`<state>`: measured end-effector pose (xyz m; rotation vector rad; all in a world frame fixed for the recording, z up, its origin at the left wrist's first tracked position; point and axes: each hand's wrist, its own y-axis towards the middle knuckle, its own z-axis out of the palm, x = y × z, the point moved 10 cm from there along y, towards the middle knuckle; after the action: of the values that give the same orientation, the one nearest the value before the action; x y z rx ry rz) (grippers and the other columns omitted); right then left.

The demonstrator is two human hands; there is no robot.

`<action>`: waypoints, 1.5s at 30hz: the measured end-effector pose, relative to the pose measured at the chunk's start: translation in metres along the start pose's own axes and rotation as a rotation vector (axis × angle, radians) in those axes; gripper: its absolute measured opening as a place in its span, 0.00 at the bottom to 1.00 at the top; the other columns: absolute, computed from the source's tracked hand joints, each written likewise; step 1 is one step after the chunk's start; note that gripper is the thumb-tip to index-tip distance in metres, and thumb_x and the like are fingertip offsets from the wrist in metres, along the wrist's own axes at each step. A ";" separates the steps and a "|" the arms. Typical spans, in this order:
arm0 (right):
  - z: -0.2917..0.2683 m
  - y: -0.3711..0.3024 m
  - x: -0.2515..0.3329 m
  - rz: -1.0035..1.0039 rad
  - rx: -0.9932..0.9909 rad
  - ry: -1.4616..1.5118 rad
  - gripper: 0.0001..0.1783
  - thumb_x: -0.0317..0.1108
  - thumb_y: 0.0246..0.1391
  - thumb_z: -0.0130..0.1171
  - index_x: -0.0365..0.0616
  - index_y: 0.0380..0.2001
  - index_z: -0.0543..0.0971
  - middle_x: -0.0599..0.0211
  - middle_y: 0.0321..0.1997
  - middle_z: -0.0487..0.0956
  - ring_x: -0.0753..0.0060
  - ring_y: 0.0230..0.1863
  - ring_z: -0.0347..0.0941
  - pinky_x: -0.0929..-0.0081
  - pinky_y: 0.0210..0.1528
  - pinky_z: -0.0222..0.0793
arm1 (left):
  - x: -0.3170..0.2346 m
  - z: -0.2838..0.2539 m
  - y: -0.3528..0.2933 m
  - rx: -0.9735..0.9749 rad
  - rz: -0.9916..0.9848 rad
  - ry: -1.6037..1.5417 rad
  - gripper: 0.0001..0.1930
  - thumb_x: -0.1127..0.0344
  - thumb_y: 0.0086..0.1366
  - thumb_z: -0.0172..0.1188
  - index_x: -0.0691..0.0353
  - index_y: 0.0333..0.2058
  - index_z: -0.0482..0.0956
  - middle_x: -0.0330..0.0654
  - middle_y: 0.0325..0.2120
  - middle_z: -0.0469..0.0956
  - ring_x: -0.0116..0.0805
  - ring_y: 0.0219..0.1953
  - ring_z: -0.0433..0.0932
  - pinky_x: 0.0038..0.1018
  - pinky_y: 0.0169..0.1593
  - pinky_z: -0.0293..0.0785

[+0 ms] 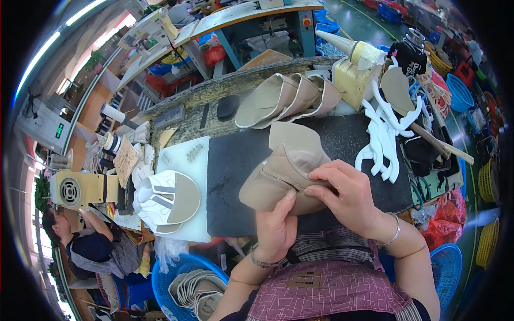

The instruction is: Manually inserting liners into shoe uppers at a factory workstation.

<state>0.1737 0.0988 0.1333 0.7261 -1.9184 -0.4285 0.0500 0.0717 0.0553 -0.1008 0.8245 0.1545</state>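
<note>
On the bench (193, 125) lies a mat (227, 184), over it a shoe upper (300, 147) — nested uppers (270, 101) behind, strips (393, 167) right, a lone upper (186, 200) on a board (184, 152) left; nearer left, a basket (159, 283) holds shoe parts (198, 291).

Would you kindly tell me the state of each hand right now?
Left hand: closed, holding the beige upper.
Right hand: closed, pinching the same beige upper.

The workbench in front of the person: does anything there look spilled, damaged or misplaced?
Nothing looks spilled. The white board shows a grey smudge near its far edge, odd against the otherwise pale surface. The wooden bench behind it looks stained and worn. No damage is visible on the held beige upper.
</note>
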 end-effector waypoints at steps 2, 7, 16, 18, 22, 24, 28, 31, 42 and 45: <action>0.005 0.003 -0.007 0.098 0.080 0.063 0.12 0.29 0.40 0.64 0.40 0.31 0.77 0.60 0.28 0.75 0.61 0.28 0.73 0.73 0.30 0.68 | 0.001 -0.006 -0.003 0.025 0.043 0.052 0.23 0.76 0.60 0.50 0.67 0.54 0.59 0.45 0.50 0.66 0.36 0.54 0.65 0.33 0.57 0.61; 0.018 0.005 -0.018 0.213 0.276 0.145 0.11 0.32 0.42 0.63 0.39 0.30 0.77 0.61 0.27 0.75 0.62 0.28 0.73 0.74 0.30 0.68 | -0.012 0.002 0.002 0.161 0.070 -0.048 0.26 0.73 0.59 0.51 0.67 0.56 0.58 0.47 0.51 0.65 0.38 0.55 0.65 0.34 0.58 0.60; 0.065 -0.019 -0.030 0.562 0.704 0.530 0.12 0.34 0.43 0.61 0.38 0.31 0.77 0.59 0.28 0.76 0.63 0.30 0.73 0.73 0.35 0.68 | -0.040 0.004 -0.004 0.181 0.585 0.964 0.18 0.74 0.60 0.47 0.70 0.50 0.67 0.46 0.48 0.69 0.38 0.51 0.68 0.33 0.55 0.62; 0.028 0.002 0.002 0.014 0.288 0.023 0.12 0.31 0.41 0.62 0.39 0.33 0.77 0.61 0.29 0.76 0.64 0.33 0.73 0.71 0.40 0.67 | -0.045 0.004 -0.008 -0.003 0.579 0.730 0.17 0.74 0.61 0.47 0.70 0.49 0.67 0.46 0.47 0.70 0.36 0.50 0.69 0.32 0.53 0.65; 0.009 -0.004 0.030 -0.241 -0.180 -0.062 0.15 0.26 0.37 0.64 0.39 0.34 0.77 0.64 0.30 0.77 0.63 0.34 0.73 0.70 0.40 0.67 | -0.042 0.002 -0.005 -0.177 0.534 0.325 0.16 0.74 0.62 0.47 0.71 0.49 0.66 0.47 0.46 0.70 0.35 0.47 0.71 0.28 0.50 0.69; 0.014 -0.002 0.016 -0.134 -0.162 0.013 0.15 0.26 0.37 0.64 0.39 0.34 0.78 0.63 0.30 0.77 0.63 0.34 0.73 0.71 0.41 0.67 | -0.037 0.002 -0.005 -0.172 0.513 0.287 0.17 0.74 0.62 0.47 0.70 0.50 0.65 0.47 0.46 0.70 0.35 0.47 0.71 0.28 0.50 0.69; 0.029 0.005 -0.009 0.181 0.035 0.286 0.13 0.27 0.40 0.64 0.37 0.33 0.78 0.63 0.30 0.77 0.71 0.33 0.73 0.77 0.39 0.68 | -0.029 -0.006 -0.009 -0.158 0.436 0.273 0.19 0.75 0.61 0.47 0.69 0.51 0.63 0.46 0.48 0.68 0.37 0.50 0.69 0.31 0.53 0.66; 0.042 0.001 -0.026 0.446 0.133 0.583 0.11 0.27 0.44 0.62 0.35 0.33 0.78 0.66 0.30 0.77 0.80 0.29 0.71 0.82 0.32 0.66 | -0.023 -0.008 -0.003 -0.080 0.286 0.083 0.22 0.74 0.60 0.48 0.68 0.54 0.61 0.47 0.49 0.67 0.39 0.52 0.68 0.34 0.55 0.65; 0.022 0.009 -0.008 0.207 0.059 0.414 0.10 0.27 0.43 0.62 0.36 0.32 0.78 0.70 0.21 0.71 0.83 0.21 0.64 0.83 0.23 0.60 | -0.026 -0.008 0.005 0.115 0.175 -0.057 0.19 0.68 0.63 0.44 0.64 0.53 0.64 0.45 0.49 0.70 0.37 0.51 0.69 0.34 0.56 0.64; 0.016 0.007 -0.004 0.124 -0.011 0.295 0.09 0.27 0.42 0.62 0.37 0.31 0.78 0.69 0.19 0.69 0.82 0.19 0.63 0.82 0.21 0.58 | -0.016 -0.008 0.003 0.041 0.122 -0.051 0.21 0.70 0.62 0.45 0.66 0.54 0.61 0.47 0.49 0.68 0.38 0.53 0.67 0.34 0.56 0.63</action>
<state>0.1581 0.1065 0.1279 0.6223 -1.6706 -0.2396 0.0325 0.0715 0.0614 -0.0076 0.7830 0.2542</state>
